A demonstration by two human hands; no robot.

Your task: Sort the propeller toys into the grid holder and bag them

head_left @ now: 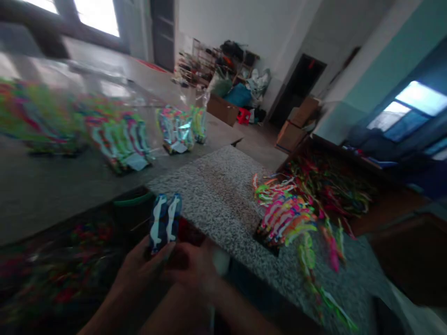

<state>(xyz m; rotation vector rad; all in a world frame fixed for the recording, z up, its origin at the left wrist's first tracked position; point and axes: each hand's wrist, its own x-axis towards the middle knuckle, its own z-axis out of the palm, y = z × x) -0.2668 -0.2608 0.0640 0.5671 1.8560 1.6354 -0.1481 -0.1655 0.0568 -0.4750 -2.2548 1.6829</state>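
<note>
My left hand [139,272] grips a pair of blue-and-white plastic strips [165,223] upright at the near edge of a speckled granite slab [213,197]. My right hand [192,270] is blurred and sits against the left, just below the strips. What its fingers hold cannot be told. To the right on the slab lies a heap of multicoloured plastic strips [282,216]. Filled clear bags of similar colourful strips [176,130] lie on the grey table beyond.
A dark tray [52,270] of colourful pieces lies under my hands at left. A large bin of tangled strips [328,186] stands to the right. Cardboard boxes [291,135], a red stool [243,116] and a loaded shelf [216,63] stand on the floor behind.
</note>
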